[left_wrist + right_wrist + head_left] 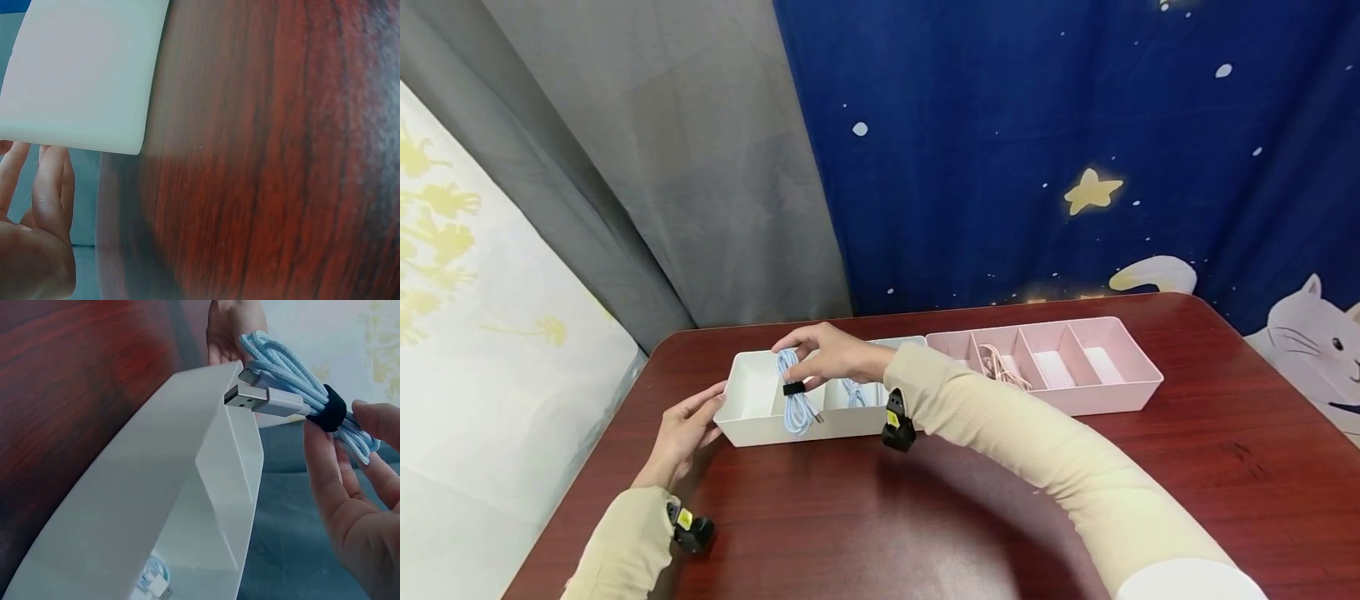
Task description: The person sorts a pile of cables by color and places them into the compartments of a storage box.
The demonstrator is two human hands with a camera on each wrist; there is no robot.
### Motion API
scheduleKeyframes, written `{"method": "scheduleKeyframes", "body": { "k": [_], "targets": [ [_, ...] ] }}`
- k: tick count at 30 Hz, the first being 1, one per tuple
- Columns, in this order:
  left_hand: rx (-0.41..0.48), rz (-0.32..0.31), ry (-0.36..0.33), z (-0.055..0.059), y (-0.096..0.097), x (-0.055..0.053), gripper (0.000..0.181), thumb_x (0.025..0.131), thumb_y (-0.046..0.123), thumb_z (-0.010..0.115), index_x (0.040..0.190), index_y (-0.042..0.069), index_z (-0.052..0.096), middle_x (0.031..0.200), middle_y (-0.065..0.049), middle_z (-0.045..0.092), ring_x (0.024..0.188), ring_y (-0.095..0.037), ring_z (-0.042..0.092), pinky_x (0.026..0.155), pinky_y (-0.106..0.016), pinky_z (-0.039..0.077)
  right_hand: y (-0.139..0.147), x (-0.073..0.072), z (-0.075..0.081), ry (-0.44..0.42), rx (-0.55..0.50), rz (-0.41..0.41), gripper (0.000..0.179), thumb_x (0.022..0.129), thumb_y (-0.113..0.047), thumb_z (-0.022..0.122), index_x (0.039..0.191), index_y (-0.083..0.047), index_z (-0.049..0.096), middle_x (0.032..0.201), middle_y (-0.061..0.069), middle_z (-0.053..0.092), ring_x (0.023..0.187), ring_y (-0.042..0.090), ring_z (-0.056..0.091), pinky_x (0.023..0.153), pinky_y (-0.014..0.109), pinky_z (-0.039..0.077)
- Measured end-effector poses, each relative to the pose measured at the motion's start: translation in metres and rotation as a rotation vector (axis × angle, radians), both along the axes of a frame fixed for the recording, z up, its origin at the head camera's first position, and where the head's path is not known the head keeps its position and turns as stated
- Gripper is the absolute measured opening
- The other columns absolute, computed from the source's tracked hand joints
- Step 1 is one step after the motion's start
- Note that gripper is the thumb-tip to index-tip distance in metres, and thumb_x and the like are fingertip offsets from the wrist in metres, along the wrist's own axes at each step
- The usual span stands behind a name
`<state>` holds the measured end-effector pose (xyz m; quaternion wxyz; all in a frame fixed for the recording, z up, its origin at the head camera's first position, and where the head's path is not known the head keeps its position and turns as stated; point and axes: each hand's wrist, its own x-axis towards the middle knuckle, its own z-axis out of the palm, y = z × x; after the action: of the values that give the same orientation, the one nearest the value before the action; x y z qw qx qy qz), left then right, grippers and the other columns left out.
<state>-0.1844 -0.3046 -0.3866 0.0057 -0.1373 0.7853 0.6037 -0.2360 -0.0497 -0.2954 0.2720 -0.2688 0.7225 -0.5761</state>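
My right hand [837, 354] pinches a coiled light-blue USB cable [799, 410] above the left part of a white divided box [850, 424]. A black strap [329, 409] binds the coil, and its metal USB plug [245, 397] sticks out in the right wrist view. Against the left end of the white box, my left hand [679, 437] rests with its fingers extended. Another blue cable [854, 392] lies inside a middle compartment of that box. My right forearm hides the box's right part.
A pink divided box [1093, 398] stands end to end with the white one, a pink cable [1002, 371] in one compartment. Both are near the back edge of the dark red wooden table [820, 517]. Grey and blue curtains [962, 167] hang behind.
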Motion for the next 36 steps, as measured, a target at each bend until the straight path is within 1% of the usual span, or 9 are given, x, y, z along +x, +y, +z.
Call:
{"method": "scheduleKeyframes", "body": {
  "k": [5,9,12,18,24,29,33,36],
  "targets": [
    [0.0,-0.007,-0.004,0.001,-0.001,0.0,0.055,0.083,0.04,0.058,0.13,0.015,0.047,0.092,0.019,0.055,0.078,0.003,0.056,0.069,-0.022,0.049,0.0,-0.008,-0.002,-0.005,-0.014,-0.027,0.041,0.08,0.001,0.062,0.119,-0.004,0.053,0.086,0.009,0.054,0.074,0.014,0.057,0.066,0.029,0.052],
    [-0.007,-0.011,-0.015,-0.001,0.0,0.0,0.056,0.083,0.041,0.058,0.131,0.014,0.046,0.099,0.014,0.055,0.079,0.002,0.056,0.07,-0.023,0.049,0.001,-0.012,-0.003,-0.008,-0.023,-0.036,0.042,0.08,0.003,0.061,0.121,-0.004,0.052,0.085,0.008,0.054,0.075,0.014,0.057,0.066,0.03,0.052],
    [-0.013,-0.011,-0.014,-0.001,0.0,0.001,0.056,0.083,0.041,0.058,0.131,0.014,0.046,0.102,0.011,0.055,0.079,0.002,0.056,0.07,-0.023,0.049,0.001,-0.014,-0.002,-0.014,-0.033,-0.047,0.043,0.08,0.004,0.061,0.121,-0.003,0.051,0.082,0.007,0.052,0.073,0.014,0.055,0.067,0.03,0.052],
    [-0.024,-0.023,-0.012,0.001,0.0,0.001,0.056,0.084,0.041,0.057,0.131,0.015,0.045,0.1,0.014,0.054,0.079,0.003,0.056,0.071,-0.023,0.049,-0.003,-0.021,-0.001,-0.012,-0.028,-0.09,0.044,0.079,0.005,0.061,0.121,-0.004,0.051,0.084,0.008,0.05,0.072,0.013,0.053,0.065,0.03,0.052],
    [-0.019,-0.018,0.001,0.003,0.001,0.001,0.054,0.085,0.039,0.057,0.131,0.014,0.045,0.1,0.013,0.055,0.079,0.002,0.056,0.071,-0.023,0.049,-0.005,-0.028,0.005,0.004,-0.03,-0.084,0.043,0.08,0.005,0.061,0.12,-0.004,0.052,0.083,0.008,0.054,0.075,0.015,0.057,0.067,0.03,0.051],
    [-0.023,-0.015,-0.016,0.002,0.002,0.001,0.054,0.085,0.04,0.057,0.131,0.014,0.045,0.103,0.011,0.054,0.079,0.002,0.056,0.071,-0.023,0.049,-0.005,-0.031,0.004,-0.003,-0.024,-0.091,0.043,0.08,0.006,0.06,0.121,-0.004,0.052,0.08,0.008,0.054,0.076,0.016,0.058,0.068,0.029,0.051],
    [-0.007,-0.001,-0.003,0.003,0.002,0.002,0.053,0.085,0.038,0.058,0.131,0.013,0.046,0.098,0.013,0.056,0.078,0.002,0.056,0.069,-0.022,0.049,-0.007,-0.033,0.004,0.001,-0.019,-0.103,0.043,0.08,0.007,0.06,0.12,-0.003,0.052,0.081,0.009,0.054,0.076,0.017,0.058,0.067,0.03,0.051],
    [0.014,0.007,0.003,0.002,0.003,0.002,0.053,0.084,0.036,0.058,0.13,0.012,0.046,0.094,0.015,0.057,0.077,0.002,0.057,0.068,-0.021,0.049,-0.009,-0.035,0.001,-0.006,-0.01,-0.114,0.043,0.08,0.007,0.06,0.121,-0.003,0.051,0.083,0.009,0.055,0.076,0.017,0.058,0.067,0.029,0.051]
  ]
}}
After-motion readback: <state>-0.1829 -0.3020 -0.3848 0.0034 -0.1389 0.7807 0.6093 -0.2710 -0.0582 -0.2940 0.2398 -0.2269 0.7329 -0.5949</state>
